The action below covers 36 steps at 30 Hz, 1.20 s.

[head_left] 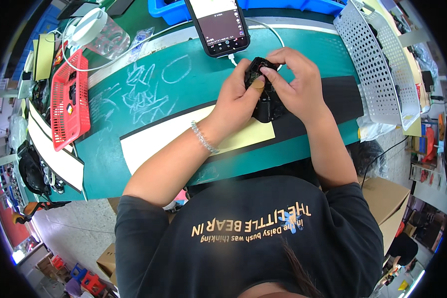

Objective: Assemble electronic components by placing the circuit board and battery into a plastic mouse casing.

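A black plastic housing (268, 105) is held upright above the work mat, with small parts and what look like thin wires showing inside. My left hand (237, 99) is closed around its left side, the thumb pressed onto the inner face. That thumb has a tan covering near its tip, and a beaded bracelet circles the wrist. At the housing's upper end, my right hand (298, 82) has its thumb and forefinger pinched together. What lies between those fingertips is too small to make out. Beneath both hands lies a black and pale-yellow strip (198, 130).
A phone (218, 30) with a white cable stands just beyond my hands. Left are a red basket (59, 116) and a clear jug (107, 39). A white perforated basket (382, 74) borders the right side. Blue bins (288, 4) line the back of the green mat (149, 99).
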Available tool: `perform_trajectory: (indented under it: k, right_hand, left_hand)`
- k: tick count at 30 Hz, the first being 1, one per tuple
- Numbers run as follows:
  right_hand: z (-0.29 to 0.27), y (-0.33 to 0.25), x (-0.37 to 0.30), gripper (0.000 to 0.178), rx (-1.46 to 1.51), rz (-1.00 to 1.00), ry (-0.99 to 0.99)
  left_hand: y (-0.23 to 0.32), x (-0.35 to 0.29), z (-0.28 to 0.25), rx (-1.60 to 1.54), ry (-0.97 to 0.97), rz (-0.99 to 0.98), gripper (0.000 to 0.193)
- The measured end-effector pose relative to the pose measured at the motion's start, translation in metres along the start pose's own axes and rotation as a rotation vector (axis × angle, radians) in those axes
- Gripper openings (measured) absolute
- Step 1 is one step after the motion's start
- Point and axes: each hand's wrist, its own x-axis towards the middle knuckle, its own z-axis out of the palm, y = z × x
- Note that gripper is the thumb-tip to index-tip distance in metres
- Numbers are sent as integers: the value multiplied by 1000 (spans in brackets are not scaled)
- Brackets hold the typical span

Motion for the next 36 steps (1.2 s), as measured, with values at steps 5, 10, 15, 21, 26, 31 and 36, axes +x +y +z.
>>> perform_trajectory:
  k: [5,10,15,21,26,31,36]
  right_hand:
    - [-2,14,-5,12,374,407,-169]
    - [-5,23,-5,14,777,399,-291]
    - [-3,19,-6,15,751,418,-267]
    - [-9,21,-2,12,754,468,-289]
    - [-1,9,-4,11,341,345,-146]
    - [1,8,-3,13,70,14,-33]
    - [2,11,-4,12,-7,-29,-40]
  left_hand:
    - [0,0,-3,100,-38,9,21]
    - [1,-3,-1,84,-61,-30,24]
    - [2,-5,0,23,-36,-65,34]
    - [4,-3,2,75,-42,0,15]
    - [4,1,0,3,-16,-4,16]
    - [2,1,-3,63,-43,14,16]
    - [0,-1,-1,-24,-19,7,14]
